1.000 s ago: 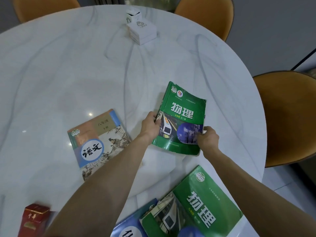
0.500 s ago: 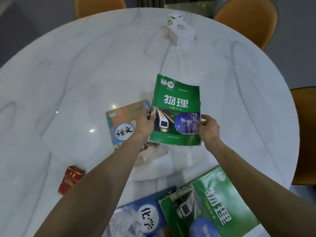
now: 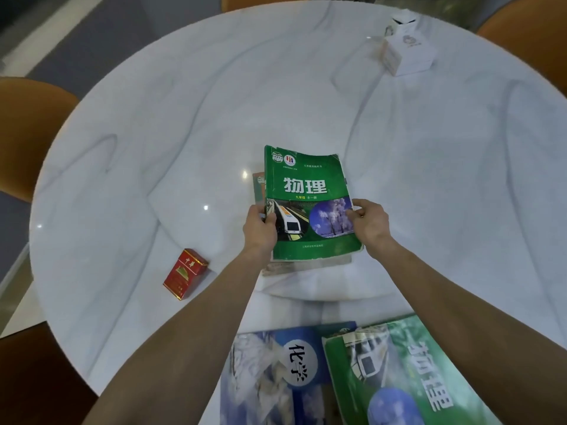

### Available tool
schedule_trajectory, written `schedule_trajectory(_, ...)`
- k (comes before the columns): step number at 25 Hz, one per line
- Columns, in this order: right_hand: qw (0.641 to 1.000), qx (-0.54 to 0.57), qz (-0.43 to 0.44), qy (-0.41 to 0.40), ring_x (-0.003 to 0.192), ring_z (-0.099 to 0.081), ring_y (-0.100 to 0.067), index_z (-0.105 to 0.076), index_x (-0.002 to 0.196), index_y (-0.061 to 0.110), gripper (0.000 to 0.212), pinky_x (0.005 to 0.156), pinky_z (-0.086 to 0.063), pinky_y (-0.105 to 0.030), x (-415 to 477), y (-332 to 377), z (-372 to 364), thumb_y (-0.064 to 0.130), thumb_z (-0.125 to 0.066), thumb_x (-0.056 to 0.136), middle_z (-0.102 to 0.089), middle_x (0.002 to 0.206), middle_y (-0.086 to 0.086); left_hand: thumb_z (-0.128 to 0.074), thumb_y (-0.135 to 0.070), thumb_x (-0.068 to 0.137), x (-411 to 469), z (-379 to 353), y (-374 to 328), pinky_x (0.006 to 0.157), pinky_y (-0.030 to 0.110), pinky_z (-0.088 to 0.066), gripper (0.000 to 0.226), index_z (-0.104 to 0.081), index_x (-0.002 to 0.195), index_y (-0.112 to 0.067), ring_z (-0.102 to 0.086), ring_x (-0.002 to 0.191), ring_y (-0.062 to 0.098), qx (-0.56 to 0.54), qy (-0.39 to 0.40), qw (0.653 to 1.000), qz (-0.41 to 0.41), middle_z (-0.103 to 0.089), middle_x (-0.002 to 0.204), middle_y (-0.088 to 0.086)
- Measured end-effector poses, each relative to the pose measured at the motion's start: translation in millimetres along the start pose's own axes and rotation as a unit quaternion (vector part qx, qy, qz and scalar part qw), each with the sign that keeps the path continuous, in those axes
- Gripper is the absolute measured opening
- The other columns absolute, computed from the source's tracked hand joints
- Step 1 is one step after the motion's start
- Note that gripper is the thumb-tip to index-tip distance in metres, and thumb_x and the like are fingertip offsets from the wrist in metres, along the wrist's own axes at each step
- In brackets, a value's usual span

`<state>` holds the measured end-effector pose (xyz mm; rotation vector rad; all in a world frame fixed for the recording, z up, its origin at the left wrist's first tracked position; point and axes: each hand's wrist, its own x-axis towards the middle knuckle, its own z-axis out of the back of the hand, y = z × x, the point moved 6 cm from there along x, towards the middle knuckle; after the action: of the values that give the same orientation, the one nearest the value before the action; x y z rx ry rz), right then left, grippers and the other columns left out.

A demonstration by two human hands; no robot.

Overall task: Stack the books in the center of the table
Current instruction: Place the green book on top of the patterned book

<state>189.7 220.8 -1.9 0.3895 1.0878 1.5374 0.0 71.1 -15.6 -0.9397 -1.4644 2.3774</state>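
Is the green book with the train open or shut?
Shut. The green book shows its whole front cover, lying flat on another book, both hands gripping its sides.

Single head view, wide-angle, looking forward and steeply down.
Close over round white table (image 3: 153, 148), which fills most of frame; both forearms entering from bottom edge, far table rim curving across top, orange chairs (image 3: 27, 133) cut off at left and upper right.

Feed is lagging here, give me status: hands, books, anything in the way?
Left hand and right hand both grip green physics book, set over another book. Red pack lies apart, left.
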Motion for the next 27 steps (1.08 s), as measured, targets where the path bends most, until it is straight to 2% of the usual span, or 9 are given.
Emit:
schedule_trajectory(3, 1.0, -0.02, -0.001, 0.009, 0.095, -0.064, -0.029, -0.059, 0.124, 0.004, 0.032, 0.087, -0.052, -0.032, 3, -4, -9, 0.012, -0.053, 0.093, -0.068, 0.113, -0.02, -0.045, -0.015, 0.097, -2, 2, 11, 0.071, 0.032, -0.047, 0.017, -0.049, 0.113, -0.01, -0.056, 0.089, 0.025, 0.01, -0.012, 1.0, 0.015, -0.06, 0.115, 0.017)
schedule_trajectory(6, 0.998, -0.058, 0.005, 0.009, 0.082, -0.06, -0.027, -0.068, 0.107, 0.0, 0.024, 0.074, -0.047, -0.026, 4, -9, -17, 0.011, -0.053, 0.092, -0.071, 0.101, -0.02, -0.046, -0.014, 0.096, -4, 5, 16, 0.075, 0.032, -0.048, 0.021, -0.051, 0.114, -0.007, -0.058, 0.093, 0.028, 0.04, -0.025, 0.999, 0.013, -0.061, 0.117, 0.018)
schedule_trajectory(9, 0.995, -0.102, 0.004, 0.015, 0.07, -0.05, -0.024, -0.068, 0.089, -0.007, 0.024, 0.064, -0.038, -0.025, 4, -10, -22, 0.009, -0.051, 0.091, -0.061, 0.075, -0.019, -0.049, -0.014, 0.094, 0, 10, 11, 0.075, 0.031, -0.044, 0.024, -0.06, 0.11, 0.0, -0.061, 0.098, 0.032, 0.185, -0.034, 0.981, -0.039, -0.066, 0.111, 0.02)
schedule_trajectory(11, 0.992, -0.125, -0.002, 0.017, 0.068, -0.048, -0.024, -0.065, 0.084, -0.011, 0.025, 0.061, -0.036, -0.026, 5, -10, -24, 0.009, -0.051, 0.091, -0.055, 0.071, -0.016, -0.051, -0.016, 0.094, 2, 9, 9, 0.073, 0.032, -0.043, 0.024, -0.063, 0.103, 0.003, -0.06, 0.095, 0.034, 0.273, -0.022, 0.96, -0.063, -0.065, 0.108, 0.023)
schedule_trajectory(14, 0.99, -0.14, -0.012, 0.021, 0.068, -0.047, -0.024, -0.062, 0.075, -0.006, 0.024, 0.06, -0.035, -0.026, 6, -9, -27, 0.009, -0.052, 0.09, -0.052, 0.065, -0.013, -0.05, -0.017, 0.095, 2, 10, 11, 0.079, 0.035, -0.043, 0.026, -0.062, 0.103, 0.005, -0.056, 0.098, 0.036, 0.327, -0.017, 0.942, -0.067, -0.053, 0.114, 0.023)
schedule_trajectory(16, 0.989, -0.145, -0.016, 0.021, 0.067, -0.047, -0.023, -0.063, 0.079, -0.009, 0.024, 0.06, -0.036, -0.026, 7, -9, -28, 0.009, -0.052, 0.091, -0.053, 0.07, -0.014, -0.049, -0.017, 0.095, 2, 9, 13, 0.085, 0.038, -0.044, 0.027, -0.062, 0.104, 0.005, -0.054, 0.101, 0.037, 0.343, -0.015, 0.937, -0.066, -0.05, 0.116, 0.023)
schedule_trajectory(20, 0.985, -0.175, 0.001, 0.016, 0.07, -0.048, -0.024, -0.065, 0.085, -0.013, 0.027, 0.063, -0.038, -0.028, 6, -10, -29, 0.01, -0.052, 0.091, -0.054, 0.074, -0.017, -0.049, -0.017, 0.095, 1, 8, 15, 0.086, 0.04, -0.044, 0.027, -0.061, 0.104, 0.005, -0.054, 0.101, 0.038, 0.36, -0.017, 0.93, -0.072, -0.051, 0.115, 0.024)
schedule_trajectory(23, 0.981, -0.194, 0.009, 0.018, 0.072, -0.048, -0.025, -0.063, 0.078, -0.005, 0.024, 0.066, -0.042, -0.032, 6, -9, -31, 0.012, -0.051, 0.091, -0.053, 0.076, -0.017, -0.05, -0.017, 0.095, 1, 9, 17, 0.087, 0.041, -0.045, 0.027, -0.061, 0.104, 0.006, -0.055, 0.101, 0.038, 0.371, -0.013, 0.926, -0.072, -0.051, 0.116, 0.023)
schedule_trajectory(27, 0.976, -0.212, -0.006, 0.041, 0.076, -0.048, -0.024, -0.057, 0.079, 0.001, 0.022, 0.066, -0.04, -0.028, 8, -8, -32, 0.017, -0.051, 0.093, -0.053, 0.081, -0.015, -0.047, -0.021, 0.097, 1, 8, 16, 0.088, 0.04, -0.046, 0.03, -0.059, 0.107, 0.004, -0.055, 0.104, 0.036, 0.413, 0.007, 0.908, -0.069, -0.053, 0.117, 0.022)
